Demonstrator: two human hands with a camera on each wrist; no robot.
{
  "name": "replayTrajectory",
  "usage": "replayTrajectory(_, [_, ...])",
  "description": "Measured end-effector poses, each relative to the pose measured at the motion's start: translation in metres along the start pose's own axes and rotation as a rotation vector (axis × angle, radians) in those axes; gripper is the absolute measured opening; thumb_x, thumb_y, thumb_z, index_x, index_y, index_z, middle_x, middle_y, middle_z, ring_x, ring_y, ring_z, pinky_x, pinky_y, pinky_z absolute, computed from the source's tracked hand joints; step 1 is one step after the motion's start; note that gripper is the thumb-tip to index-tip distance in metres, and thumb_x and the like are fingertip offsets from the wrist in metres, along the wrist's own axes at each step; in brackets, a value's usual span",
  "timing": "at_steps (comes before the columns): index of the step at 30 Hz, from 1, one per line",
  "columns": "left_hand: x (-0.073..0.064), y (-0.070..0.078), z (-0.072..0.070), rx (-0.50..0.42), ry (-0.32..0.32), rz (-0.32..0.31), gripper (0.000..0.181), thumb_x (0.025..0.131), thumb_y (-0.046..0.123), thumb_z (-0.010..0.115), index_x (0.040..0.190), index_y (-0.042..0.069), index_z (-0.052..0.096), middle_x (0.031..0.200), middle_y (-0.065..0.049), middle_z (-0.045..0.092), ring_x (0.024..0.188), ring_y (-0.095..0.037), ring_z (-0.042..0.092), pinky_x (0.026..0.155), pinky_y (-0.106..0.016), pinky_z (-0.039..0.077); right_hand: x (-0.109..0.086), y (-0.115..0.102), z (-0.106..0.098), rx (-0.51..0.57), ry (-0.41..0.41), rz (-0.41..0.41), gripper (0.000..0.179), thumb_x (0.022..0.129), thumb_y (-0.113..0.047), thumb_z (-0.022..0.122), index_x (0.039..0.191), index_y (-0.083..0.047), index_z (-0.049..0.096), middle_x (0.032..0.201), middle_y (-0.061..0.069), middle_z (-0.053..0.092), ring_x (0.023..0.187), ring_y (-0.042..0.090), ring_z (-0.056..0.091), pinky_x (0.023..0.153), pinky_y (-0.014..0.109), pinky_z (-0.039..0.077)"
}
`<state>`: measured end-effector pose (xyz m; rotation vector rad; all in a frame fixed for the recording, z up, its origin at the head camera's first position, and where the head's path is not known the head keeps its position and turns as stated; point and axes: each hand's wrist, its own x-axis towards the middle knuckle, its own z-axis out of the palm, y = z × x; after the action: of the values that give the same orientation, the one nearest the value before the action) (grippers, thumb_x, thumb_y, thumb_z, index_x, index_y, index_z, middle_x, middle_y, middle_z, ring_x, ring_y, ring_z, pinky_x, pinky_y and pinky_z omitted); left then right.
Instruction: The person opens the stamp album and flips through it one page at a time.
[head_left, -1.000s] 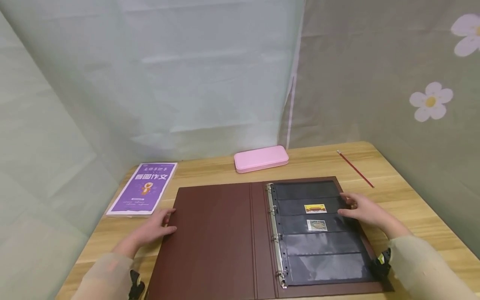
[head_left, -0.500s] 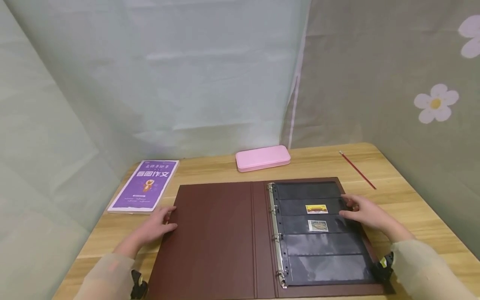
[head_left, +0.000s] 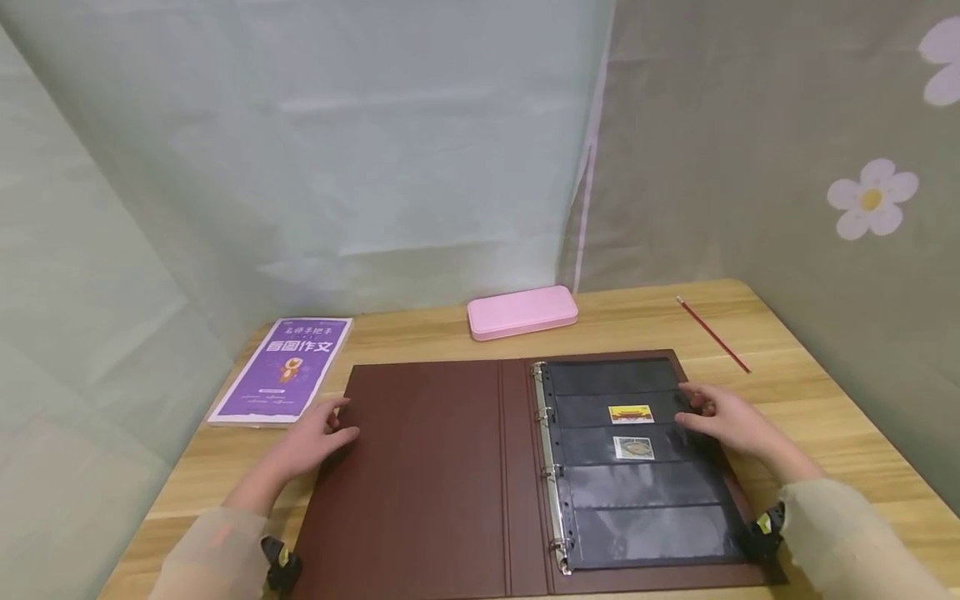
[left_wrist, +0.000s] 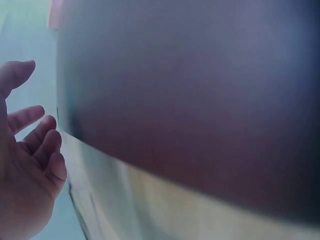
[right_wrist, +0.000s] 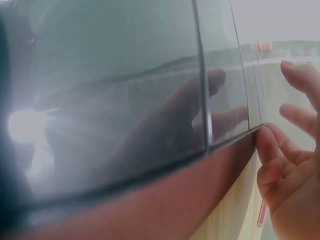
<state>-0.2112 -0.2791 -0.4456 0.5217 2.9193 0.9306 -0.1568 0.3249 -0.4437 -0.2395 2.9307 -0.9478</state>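
An open dark-red ring binder (head_left: 420, 475) lies flat in the head view. On its right side, several metal rings hold a black pocket page (head_left: 615, 380). Two stamps sit in its pockets: a yellow one (head_left: 631, 414) and a grey-green one (head_left: 633, 448). My left hand (head_left: 303, 446) is at the left cover's edge, thumb over the cover, fingers loosely bent and holding nothing. My right hand (head_left: 731, 423) is at the page's right edge, its thumb over the page. In the right wrist view, fingertips (right_wrist: 265, 137) meet the page's edge, with thumb and index finger apart.
A purple book (head_left: 281, 371) lies at the back left of the wooden table (head_left: 405, 337). Behind the binder is a pink case (head_left: 522, 313). A red pencil (head_left: 712, 333) lies at the back right. Cloth hangings (head_left: 420, 167) stand close behind the table.
My left hand has shifted slightly forward along the cover's edge, its thumb reaching a little further over the cover. My right hand and the binder stay as they were.
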Motion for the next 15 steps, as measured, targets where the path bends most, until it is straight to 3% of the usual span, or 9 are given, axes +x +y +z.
replayTrajectory(7, [0.006, 0.016, 0.0, 0.005, -0.045, 0.03, 0.058, 0.086, 0.024, 0.066, 0.127, -0.012, 0.045, 0.094, -0.013, 0.055, 0.088, -0.025, 0.052, 0.08, -0.045, 0.042, -0.001, -0.002, -0.001, -0.017, 0.014, 0.006, 0.058, 0.085, -0.03, 0.069, 0.124, 0.009, 0.052, 0.105, 0.026, 0.059, 0.087, 0.031, 0.057, 0.071, 0.045, 0.048])
replayTrajectory(15, [0.008, 0.025, 0.003, 0.02, -0.052, 0.04, 0.058, 0.085, 0.025, 0.067, 0.127, -0.009, 0.046, 0.095, -0.013, 0.055, 0.088, -0.026, 0.053, 0.078, -0.044, 0.043, -0.001, -0.005, -0.002, -0.025, 0.049, -0.045, 0.052, 0.085, -0.025, 0.069, 0.122, 0.008, 0.055, 0.103, 0.024, 0.061, 0.086, 0.028, 0.058, 0.07, 0.044, 0.048])
